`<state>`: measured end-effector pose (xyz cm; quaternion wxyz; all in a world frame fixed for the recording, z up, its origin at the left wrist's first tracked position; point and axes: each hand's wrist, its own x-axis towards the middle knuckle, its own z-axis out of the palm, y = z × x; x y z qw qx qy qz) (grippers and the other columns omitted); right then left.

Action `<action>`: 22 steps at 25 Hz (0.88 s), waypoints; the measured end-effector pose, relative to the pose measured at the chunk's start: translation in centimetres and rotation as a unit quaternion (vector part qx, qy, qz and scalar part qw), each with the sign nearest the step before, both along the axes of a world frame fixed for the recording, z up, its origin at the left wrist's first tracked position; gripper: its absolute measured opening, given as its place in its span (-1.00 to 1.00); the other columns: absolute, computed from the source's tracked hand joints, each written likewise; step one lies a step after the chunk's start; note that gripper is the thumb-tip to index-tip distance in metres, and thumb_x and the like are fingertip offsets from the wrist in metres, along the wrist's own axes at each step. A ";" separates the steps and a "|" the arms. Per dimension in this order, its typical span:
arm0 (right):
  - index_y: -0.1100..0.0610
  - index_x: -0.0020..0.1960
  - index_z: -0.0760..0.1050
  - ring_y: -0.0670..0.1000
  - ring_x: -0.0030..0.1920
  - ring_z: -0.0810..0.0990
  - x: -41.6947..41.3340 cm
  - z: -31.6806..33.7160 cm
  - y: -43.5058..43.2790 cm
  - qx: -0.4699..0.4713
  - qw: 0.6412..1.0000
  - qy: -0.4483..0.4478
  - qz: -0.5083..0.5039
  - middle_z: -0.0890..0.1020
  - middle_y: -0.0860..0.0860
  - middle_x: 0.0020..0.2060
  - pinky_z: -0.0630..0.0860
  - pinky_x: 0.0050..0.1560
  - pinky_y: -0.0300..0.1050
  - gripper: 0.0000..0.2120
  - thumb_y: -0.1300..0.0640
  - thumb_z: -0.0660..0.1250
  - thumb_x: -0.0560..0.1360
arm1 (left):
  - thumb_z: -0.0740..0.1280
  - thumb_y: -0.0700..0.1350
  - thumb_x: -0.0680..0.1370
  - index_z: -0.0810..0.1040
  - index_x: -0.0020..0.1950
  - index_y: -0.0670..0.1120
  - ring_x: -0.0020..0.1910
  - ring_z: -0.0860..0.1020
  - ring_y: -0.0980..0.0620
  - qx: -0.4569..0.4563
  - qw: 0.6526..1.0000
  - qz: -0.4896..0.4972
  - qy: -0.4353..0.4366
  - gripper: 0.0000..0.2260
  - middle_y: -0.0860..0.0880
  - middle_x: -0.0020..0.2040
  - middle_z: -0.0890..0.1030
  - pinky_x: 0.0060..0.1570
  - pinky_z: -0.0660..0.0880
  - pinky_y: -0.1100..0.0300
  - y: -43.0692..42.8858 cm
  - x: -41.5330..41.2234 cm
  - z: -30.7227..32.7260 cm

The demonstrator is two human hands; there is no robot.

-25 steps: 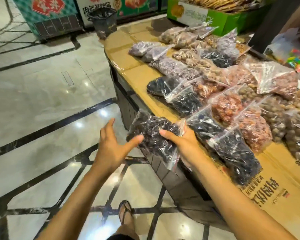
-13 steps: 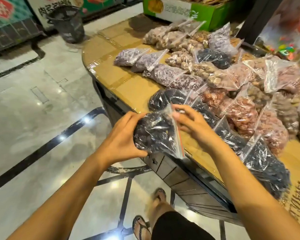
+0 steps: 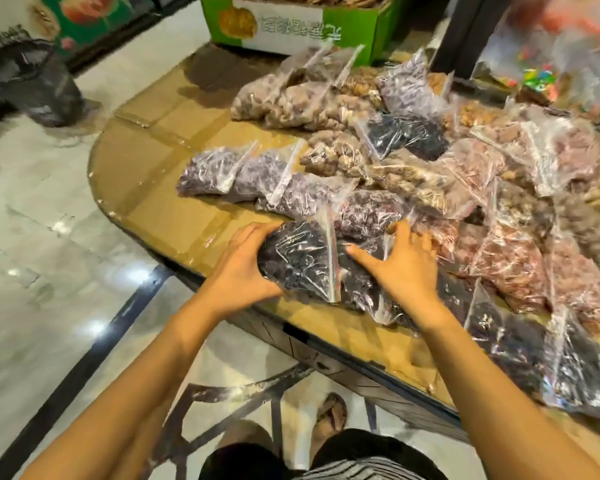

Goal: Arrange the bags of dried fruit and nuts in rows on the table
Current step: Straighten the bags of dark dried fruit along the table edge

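A clear zip bag of black dried fruit (image 3: 297, 259) lies at the near edge of the cardboard-covered table (image 3: 160, 188). My left hand (image 3: 238, 268) cups its left end. My right hand (image 3: 404, 265) rests with spread fingers on a neighbouring dark bag (image 3: 362, 289) just to its right. Behind them run rows of bags: purple raisins (image 3: 210, 173), pale nuts (image 3: 284, 98), reddish fruit (image 3: 513, 268), and more black fruit (image 3: 575, 368) along the front edge to the right.
A green carton (image 3: 291, 26) stands at the table's far end. A dark bin (image 3: 32, 84) sits on the glossy tiled floor at left. Bare cardboard shows on the table's left rounded end. My sandalled foot (image 3: 329, 414) is under the table edge.
The black-fruit bag has come down from mid-air onto the table's near edge. My left hand still cups it. My right hand has left its zip top and spread over the bag beside it.
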<state>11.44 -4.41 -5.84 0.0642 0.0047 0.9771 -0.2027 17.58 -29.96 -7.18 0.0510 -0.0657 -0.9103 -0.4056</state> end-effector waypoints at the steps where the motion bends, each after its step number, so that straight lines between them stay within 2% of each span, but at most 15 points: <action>1: 0.11 0.31 0.28 0.19 0.30 0.38 0.2 -0.1 0.1 0.003 1.000 0.020 -0.002 0.52 0.13 0.19 0.37 0.18 0.07 -0.21 -0.47 0.19 0.36 | 0.52 0.07 0.28 0.35 0.38 0.02 0.29 0.40 0.05 -0.015 1.000 -0.026 0.009 -0.29 0.09 0.25 0.42 0.31 0.33 0.17 -0.6 -0.9 -0.3; 2: 0.10 0.27 0.32 0.17 0.22 0.43 0.3 -0.1 0.2 -0.005 0.999 0.038 -0.006 0.55 0.08 0.04 0.39 0.06 0.03 -0.31 -0.42 0.20 0.41 | 0.51 0.10 0.29 0.35 0.40 -0.01 0.30 0.40 0.04 -0.045 0.997 -0.064 0.020 -0.27 0.08 0.27 0.42 0.32 0.31 0.20 -1.3 -1.8 -0.7; 4: 0.06 0.17 0.40 0.14 0.04 0.48 0.2 -0.4 0.2 -0.055 0.996 0.066 -0.036 0.46 -0.07 -0.24 0.35 -0.14 -0.04 -0.55 -0.26 0.24 0.49 | 0.53 0.14 0.29 0.32 0.44 -0.05 0.34 0.39 0.00 -0.096 0.985 -0.140 0.012 -0.20 0.00 0.34 0.43 0.36 0.31 0.09 -2.6 -3.6 -2.1; 7: 0.05 0.09 0.44 0.07 -0.14 0.43 0.2 -1.1 -0.2 -0.057 0.990 0.121 -0.051 0.42 -0.06 -0.34 0.33 -0.21 -0.04 -0.69 -0.15 0.29 0.50 | 0.53 0.25 0.25 0.10 0.54 0.03 0.40 0.28 -0.09 -0.141 0.972 -0.176 -0.067 0.00 -0.10 0.40 0.33 0.40 0.25 -0.04 -3.6 -5.1 -3.4; 10: 0.05 0.07 0.43 0.01 -0.21 0.37 0.6 -1.6 -1.0 -0.018 0.987 0.147 -0.068 0.35 -0.13 -0.37 0.23 -0.20 -0.08 -0.70 -0.15 0.30 0.50 | 0.28 0.50 0.24 -0.19 0.54 0.17 0.42 0.19 -0.12 -0.202 0.951 -0.217 -0.083 0.05 -0.10 0.45 0.21 0.40 0.16 -0.08 -3.9 -5.5 -3.5; 12: 0.04 0.07 0.43 -0.01 -0.22 0.35 0.7 -1.6 -1.2 -0.020 0.987 0.139 -0.084 0.35 -0.14 -0.36 0.21 -0.19 -0.09 -0.71 -0.14 0.30 0.50 | 0.05 0.59 0.23 -0.27 0.53 0.16 0.45 0.16 -0.14 -0.214 0.943 -0.244 -0.080 0.02 -0.11 0.49 0.17 0.41 0.13 -0.09 -3.9 -5.7 -3.4; 14: 0.04 0.08 0.44 -0.01 -0.23 0.35 0.7 -1.3 -1.4 -0.027 0.987 0.132 -0.089 0.36 -0.15 -0.34 0.23 -0.18 -0.08 -0.71 -0.14 0.31 0.49 | -0.06 0.61 0.25 -0.30 0.51 0.16 0.48 0.12 -0.13 -0.186 0.942 -0.267 -0.085 -0.03 -0.12 0.52 0.13 0.44 0.13 -0.10 -4.1 -5.8 -3.3; 16: 0.03 0.08 0.44 0.02 -0.18 0.41 0.8 -1.0 -1.7 -0.028 0.986 0.125 -0.103 0.44 -0.08 -0.31 0.32 -0.14 -0.02 -0.71 -0.13 0.34 0.48 | -0.02 0.56 0.32 -0.26 0.53 0.17 0.51 0.07 -0.08 -0.155 0.938 -0.298 -0.088 -0.09 -0.06 0.55 0.06 0.45 0.11 -0.12 -4.5 -6.0 -2.9; 18: 0.02 0.13 0.43 0.09 -0.03 0.47 0.9 -0.7 -2.0 -0.037 0.986 0.093 -0.130 0.53 0.04 -0.19 0.32 0.00 -0.01 -0.68 -0.12 0.34 0.48 | 0.04 0.50 0.40 -0.09 0.55 0.16 0.52 0.05 -0.02 -0.114 0.945 -0.300 -0.069 -0.17 0.04 0.56 0.02 0.46 0.13 -0.14 -4.3 -6.6 -1.8; 20: 0.04 0.26 0.36 0.12 0.18 0.40 1.1 -0.7 -1.8 -0.102 0.976 0.069 -0.178 0.51 0.11 0.06 0.31 0.16 0.02 -0.59 -0.10 0.33 0.49 | 0.07 0.46 0.43 -0.02 0.52 0.20 0.53 0.04 0.01 -0.069 0.956 -0.284 -0.037 -0.26 0.12 0.55 0.01 0.46 0.14 -0.17 -2.7 -8.1 0.1; 22: 0.02 0.33 0.28 0.09 0.28 0.33 1.0 -0.2 -1.2 -0.171 0.950 0.103 -0.239 0.42 0.10 0.20 0.33 0.27 0.08 -0.54 -0.08 0.31 0.51 | 0.11 0.41 0.46 -0.02 0.51 0.20 0.54 0.03 0.01 -0.043 0.960 -0.276 -0.003 -0.30 0.11 0.55 0.01 0.46 0.13 -0.18 -0.2 -10.4 2.2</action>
